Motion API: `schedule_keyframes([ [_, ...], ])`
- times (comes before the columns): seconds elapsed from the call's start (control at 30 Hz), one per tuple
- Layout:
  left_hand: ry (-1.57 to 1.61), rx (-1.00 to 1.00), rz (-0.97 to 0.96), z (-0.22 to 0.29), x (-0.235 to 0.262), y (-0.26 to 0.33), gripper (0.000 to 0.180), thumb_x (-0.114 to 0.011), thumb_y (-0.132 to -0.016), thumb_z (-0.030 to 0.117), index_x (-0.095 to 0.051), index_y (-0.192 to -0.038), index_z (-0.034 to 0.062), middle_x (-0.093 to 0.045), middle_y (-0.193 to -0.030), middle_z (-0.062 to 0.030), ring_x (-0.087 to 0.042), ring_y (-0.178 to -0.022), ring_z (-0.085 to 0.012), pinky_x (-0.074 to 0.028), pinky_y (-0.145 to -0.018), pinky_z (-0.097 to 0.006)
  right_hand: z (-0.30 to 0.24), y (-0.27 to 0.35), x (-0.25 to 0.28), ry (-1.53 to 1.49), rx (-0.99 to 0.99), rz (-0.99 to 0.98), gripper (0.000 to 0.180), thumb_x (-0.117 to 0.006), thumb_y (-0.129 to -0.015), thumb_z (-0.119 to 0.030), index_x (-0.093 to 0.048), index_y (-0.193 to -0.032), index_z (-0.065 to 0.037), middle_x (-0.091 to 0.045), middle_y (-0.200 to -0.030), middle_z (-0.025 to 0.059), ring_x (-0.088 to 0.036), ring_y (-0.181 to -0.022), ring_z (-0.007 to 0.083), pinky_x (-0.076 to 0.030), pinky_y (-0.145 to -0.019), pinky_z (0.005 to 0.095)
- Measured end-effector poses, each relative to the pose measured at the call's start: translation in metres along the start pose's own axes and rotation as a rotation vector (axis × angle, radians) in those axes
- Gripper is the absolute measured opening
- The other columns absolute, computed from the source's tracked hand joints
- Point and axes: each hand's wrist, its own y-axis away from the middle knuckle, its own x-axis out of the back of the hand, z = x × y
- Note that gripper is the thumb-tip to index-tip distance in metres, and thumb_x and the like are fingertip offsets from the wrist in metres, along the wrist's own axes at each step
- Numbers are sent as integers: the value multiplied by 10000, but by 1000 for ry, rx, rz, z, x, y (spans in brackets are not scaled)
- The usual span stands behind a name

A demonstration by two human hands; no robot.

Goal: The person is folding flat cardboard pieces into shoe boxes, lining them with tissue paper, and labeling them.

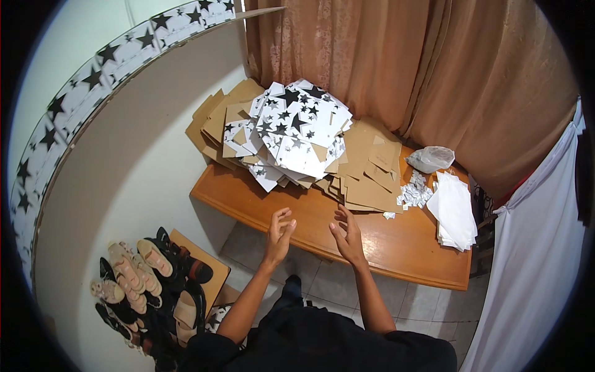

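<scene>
My left hand (pixel 281 237) and my right hand (pixel 348 235) are raised over the near edge of a wooden table (pixel 266 208), palms turned toward each other. Both hold nothing, and their fingers are apart and slightly curved. Beyond them lies a heap of white cardboard sheets (pixel 297 127) printed with black and grey stars. Plain brown cardboard pieces (pixel 365 180) spread under it and to its right, and more brown cardboard (pixel 214 121) sticks out on the left. Neither hand touches the cardboard.
At the table's right lie a stack of white paper sheets (pixel 452 211), a pile of small silvery-white pieces (pixel 415 191) and a clear plastic bag (pixel 430 159). Several shoes and sandals (pixel 155 257) stand at lower left. A star-patterned shelf edge (pixel 93 79) curves overhead; brown curtains (pixel 372 56) hang behind.
</scene>
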Motion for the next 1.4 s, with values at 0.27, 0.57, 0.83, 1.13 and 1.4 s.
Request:
schedule_keyframes([
  [0.27,50,5,8,-32,26,-146,501,-638,-999,287,-478,-1408,46,-569,-1360,-189,-635,-1108,-236,-502,-939,-367,44,-125,-33,26,9,32,590,-650,-990,-268,-421,-1478,-28,-577,-1314,203,-593,-1176,300,-485,-1012,437],
  [0.57,48,54,-18,-50,31,-281,498,-650,-990,290,-491,-1372,14,-584,-1342,-207,-655,-1018,-226,-532,-847,-350,75,-243,-52,149,-31,87,611,-643,-990,-326,-422,-1465,-11,-575,-1307,236,-600,-1151,340,-488,-969,439],
  [0.83,-68,43,-33,-79,15,-345,472,-700,-952,230,-519,-1327,7,-604,-1316,-214,-675,-998,-235,-515,-901,-371,128,-294,-60,243,-76,79,579,-619,-996,-314,-425,-1448,-9,-549,-1289,246,-604,-1129,366,-485,-974,452],
  [1.13,-295,-30,-105,-83,6,-353,452,-719,-938,205,-538,-1319,41,-587,-1315,-190,-661,-1033,-233,-543,-844,-328,160,-300,-66,282,-441,133,579,-742,-869,-122,-494,-1371,22,-641,-1159,233,-705,-932,313,-568,-844,411],
  [1.4,-325,-29,-140,-54,4,-351,460,-737,-917,259,-569,-1287,43,-602,-1233,-134,-628,-1067,-255,-538,-787,-355,131,-311,-56,-64,-415,211,425,-750,-852,-36,-638,-1257,31,-720,-914,84,-678,-814,149,-553,-744,299],
])
